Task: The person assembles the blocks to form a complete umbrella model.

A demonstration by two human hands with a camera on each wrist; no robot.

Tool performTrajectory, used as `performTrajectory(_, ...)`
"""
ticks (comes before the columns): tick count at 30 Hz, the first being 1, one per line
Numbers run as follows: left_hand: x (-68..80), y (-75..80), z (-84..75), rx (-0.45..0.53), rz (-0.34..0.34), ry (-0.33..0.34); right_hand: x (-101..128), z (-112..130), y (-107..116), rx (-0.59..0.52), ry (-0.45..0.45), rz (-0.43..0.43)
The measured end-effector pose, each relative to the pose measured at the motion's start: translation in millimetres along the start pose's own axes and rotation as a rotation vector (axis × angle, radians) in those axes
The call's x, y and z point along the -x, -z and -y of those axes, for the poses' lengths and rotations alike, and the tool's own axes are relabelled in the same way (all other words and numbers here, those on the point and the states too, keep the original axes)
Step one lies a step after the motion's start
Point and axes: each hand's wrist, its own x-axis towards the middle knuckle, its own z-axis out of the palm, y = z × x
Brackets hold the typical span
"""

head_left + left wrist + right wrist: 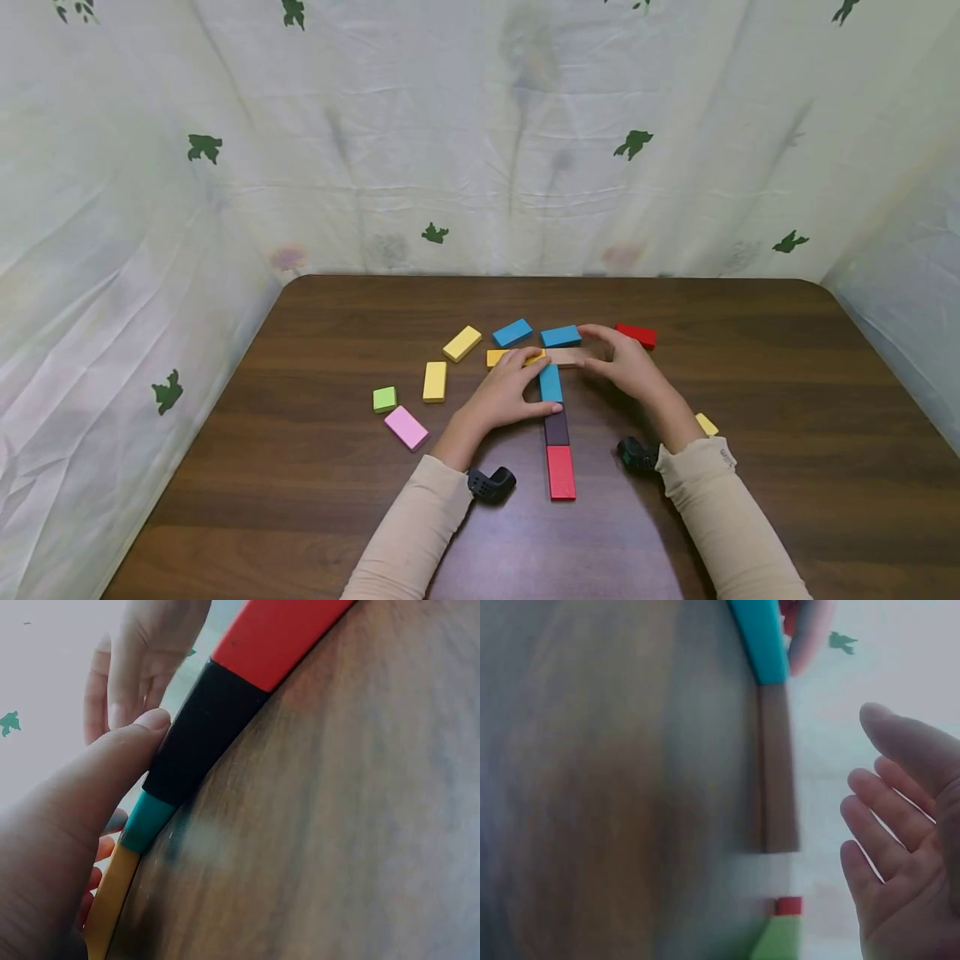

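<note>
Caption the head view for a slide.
Left hand and right hand at a T of colored blocks on a brown table, loose blocks nearby.

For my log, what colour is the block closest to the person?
The block is red, clearest in the head view.

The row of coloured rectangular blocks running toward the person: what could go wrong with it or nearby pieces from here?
The left hand has its thumb at the edge of the dark rectangular block; a sideways slip might push that block out of line.
The right hand has fingers close to the blue rectangular block beyond the tan rectangular block and could nudge either.
The yellow block, partly hidden by the beige right sleeve, might get knocked.
</note>
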Motion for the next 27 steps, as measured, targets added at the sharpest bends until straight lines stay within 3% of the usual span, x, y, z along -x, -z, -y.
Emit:
performTrajectory(12,0.3,-0.1,0.0,-0.009,-0.006,0.011,22.2,2.3,30.2,-0.009,-0.016,0.014)
performTrajectory(27,-0.6,-1.9,0.7,-0.013,-0.016,0.001,40.3,-29.1,42.7,0.037,-0.088,0.081)
